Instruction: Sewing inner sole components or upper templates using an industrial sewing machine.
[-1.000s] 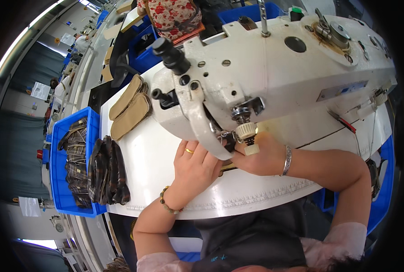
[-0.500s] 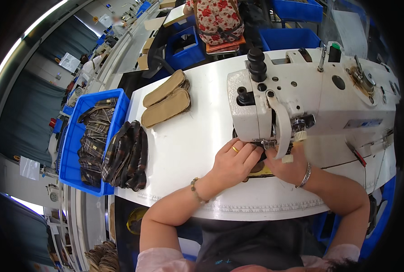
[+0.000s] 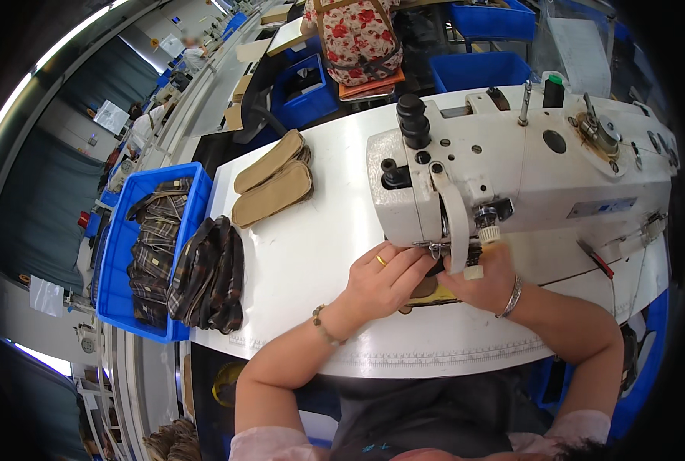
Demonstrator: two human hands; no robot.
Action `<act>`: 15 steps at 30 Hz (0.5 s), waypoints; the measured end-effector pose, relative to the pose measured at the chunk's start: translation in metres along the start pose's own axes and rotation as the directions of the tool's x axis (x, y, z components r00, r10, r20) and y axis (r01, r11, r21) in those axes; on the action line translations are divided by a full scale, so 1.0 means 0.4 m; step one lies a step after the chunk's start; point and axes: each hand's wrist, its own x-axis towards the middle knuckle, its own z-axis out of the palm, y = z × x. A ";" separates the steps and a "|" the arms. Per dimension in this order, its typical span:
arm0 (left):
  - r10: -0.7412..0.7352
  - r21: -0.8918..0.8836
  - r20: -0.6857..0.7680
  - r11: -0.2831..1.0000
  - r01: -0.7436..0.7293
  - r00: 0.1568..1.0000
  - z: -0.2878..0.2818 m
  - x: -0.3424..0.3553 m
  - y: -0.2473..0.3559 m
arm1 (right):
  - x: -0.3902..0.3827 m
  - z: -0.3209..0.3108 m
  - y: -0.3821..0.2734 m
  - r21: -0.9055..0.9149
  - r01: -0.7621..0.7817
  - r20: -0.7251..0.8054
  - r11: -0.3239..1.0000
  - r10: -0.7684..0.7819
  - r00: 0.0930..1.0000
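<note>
Right at the presser foot [image 3: 435, 250] we go: our left hand [image 3: 382, 283] is in at eight o'clock, fingers bent and narrow together, and our right hand [image 3: 482, 280] sits at four, partly hidden by the curved white lever [image 3: 455, 219]. Between them, at six o'clock, lies the brown-and-yellow workpiece [image 3: 439, 294]; whether either hand pinches it, we cannot tell! The white sewing machine [image 3: 527, 173] looms at one to two o'clock, red-handled thread snips [image 3: 597, 261] at three. Over at ten we spot tan sole-shaped pieces [image 3: 273, 196] in two stacks, and at nine plaid fabric pieces [image 3: 212, 280], just beside a blue bin [image 3: 198, 192] holding more plaid.
</note>
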 end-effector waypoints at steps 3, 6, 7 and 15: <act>0.043 -0.012 -0.022 0.999 -0.043 0.999 0.008 -0.002 -0.010 | -0.014 0.002 0.005 0.011 0.028 0.004 1.000 -0.028 1.000; -0.011 -0.052 0.028 0.999 0.013 1.000 0.001 -0.004 0.001 | -0.014 0.000 0.004 -0.015 0.051 0.063 0.999 -0.050 0.997; -0.011 -0.051 0.028 0.999 0.013 1.000 0.004 -0.005 0.002 | -0.020 0.005 0.006 -0.039 0.079 0.094 0.996 -0.075 0.993; -0.133 -0.029 0.076 0.990 0.136 0.988 0.014 -0.009 0.007 | -0.030 0.012 -0.010 -0.198 0.225 0.224 0.954 -0.180 0.958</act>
